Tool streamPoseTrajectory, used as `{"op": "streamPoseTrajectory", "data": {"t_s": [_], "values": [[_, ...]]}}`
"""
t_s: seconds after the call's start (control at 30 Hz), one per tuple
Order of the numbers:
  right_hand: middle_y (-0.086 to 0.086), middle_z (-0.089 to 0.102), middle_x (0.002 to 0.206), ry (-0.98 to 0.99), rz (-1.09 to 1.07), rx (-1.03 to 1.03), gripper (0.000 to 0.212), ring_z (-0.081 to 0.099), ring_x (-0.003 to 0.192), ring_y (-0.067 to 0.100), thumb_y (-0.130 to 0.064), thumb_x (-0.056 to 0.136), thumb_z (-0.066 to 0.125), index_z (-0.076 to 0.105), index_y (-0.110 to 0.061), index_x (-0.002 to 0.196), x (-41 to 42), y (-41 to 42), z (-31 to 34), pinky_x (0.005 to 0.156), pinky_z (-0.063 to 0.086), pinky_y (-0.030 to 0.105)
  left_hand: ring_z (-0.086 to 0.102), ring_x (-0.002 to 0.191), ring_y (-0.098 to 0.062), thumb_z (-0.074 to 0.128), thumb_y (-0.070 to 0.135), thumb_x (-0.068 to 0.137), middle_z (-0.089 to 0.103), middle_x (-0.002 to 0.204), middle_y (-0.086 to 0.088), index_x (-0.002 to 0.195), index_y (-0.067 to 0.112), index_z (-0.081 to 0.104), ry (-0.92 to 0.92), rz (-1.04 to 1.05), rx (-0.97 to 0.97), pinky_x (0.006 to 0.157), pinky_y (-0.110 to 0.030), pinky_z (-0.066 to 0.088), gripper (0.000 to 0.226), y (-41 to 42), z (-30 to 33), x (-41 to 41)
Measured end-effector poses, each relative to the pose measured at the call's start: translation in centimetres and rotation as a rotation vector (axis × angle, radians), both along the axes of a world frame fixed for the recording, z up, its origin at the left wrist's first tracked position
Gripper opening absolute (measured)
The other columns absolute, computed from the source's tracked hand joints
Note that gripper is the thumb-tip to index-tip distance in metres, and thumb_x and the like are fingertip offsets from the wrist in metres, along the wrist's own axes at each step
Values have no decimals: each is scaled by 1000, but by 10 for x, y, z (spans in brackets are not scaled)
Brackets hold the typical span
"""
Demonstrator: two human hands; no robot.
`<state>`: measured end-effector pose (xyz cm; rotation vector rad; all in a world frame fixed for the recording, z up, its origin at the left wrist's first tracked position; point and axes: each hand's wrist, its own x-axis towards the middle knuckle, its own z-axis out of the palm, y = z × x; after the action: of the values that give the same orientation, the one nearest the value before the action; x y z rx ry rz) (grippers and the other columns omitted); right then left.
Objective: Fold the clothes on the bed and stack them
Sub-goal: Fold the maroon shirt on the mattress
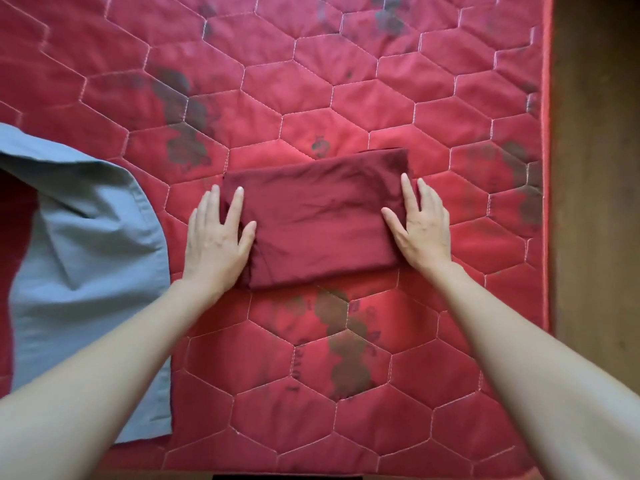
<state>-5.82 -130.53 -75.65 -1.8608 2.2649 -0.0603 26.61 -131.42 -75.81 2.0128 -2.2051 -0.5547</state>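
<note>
A dark red garment (pixel 318 216) lies folded into a compact rectangle in the middle of the red quilted bed (pixel 346 81). My left hand (pixel 216 240) rests flat on its left end, fingers straight and spread. My right hand (pixel 420 225) lies flat on its right end, fingers straight as well. A grey-blue shirt (pixel 86 271) is spread out unfolded at the left of the bed, partly under my left forearm.
The bed's right edge (pixel 547 168) runs along a brown wooden floor (pixel 595 202). The near edge of the bed is at the bottom of the view. Dark printed patches mark the quilt.
</note>
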Motion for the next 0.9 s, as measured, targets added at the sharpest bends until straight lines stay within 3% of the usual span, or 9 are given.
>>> {"op": "streamPoseTrajectory", "data": {"t_s": [0.07,0.2,0.33,0.47,0.57,0.7,0.9], "values": [[13,42,140,-70,-2,-29,66,40,126,32,-47,95,51,26,-25,152,2,1,5,104,36,44,43,120,-40,53,27,98,47,132,-23,150,15,34,139,123,-42,104,-48,33,57,10,11,-4],[5,44,122,-226,-117,31,67,49,111,26,-51,93,52,20,-39,151,8,-3,16,89,45,41,44,108,-31,49,39,97,46,112,-11,153,31,19,302,298,74,98,-39,33,64,24,26,-18],[5,50,112,-340,-208,107,69,56,104,30,-56,92,50,13,-47,150,13,-10,23,89,43,41,49,108,-32,46,48,96,46,108,-10,153,38,9,320,357,174,98,-40,34,69,16,32,-30],[9,56,112,-371,-217,65,66,56,108,31,-49,93,53,19,-42,150,20,-14,20,89,44,42,55,105,-40,38,60,94,50,111,-10,151,46,6,203,435,259,90,-45,39,67,1,30,-45],[10,56,115,-403,-255,-8,64,56,108,30,-39,94,57,26,-34,151,24,-10,16,89,43,39,57,100,-42,44,53,95,52,113,-12,150,44,19,230,515,224,85,-44,40,62,8,28,-62],[12,53,104,-436,-251,-108,59,56,93,29,-27,93,61,37,-24,148,27,-3,15,82,42,36,55,102,-38,57,36,94,54,113,-14,145,35,39,360,597,110,85,-42,41,54,18,24,-73],[16,51,96,-441,-181,-271,51,55,84,31,-21,90,66,51,-14,139,1,-24,47,78,41,32,58,99,-25,69,23,86,60,106,-7,128,24,59,480,464,-37,89,-29,39,43,-28,44,-92]]}}
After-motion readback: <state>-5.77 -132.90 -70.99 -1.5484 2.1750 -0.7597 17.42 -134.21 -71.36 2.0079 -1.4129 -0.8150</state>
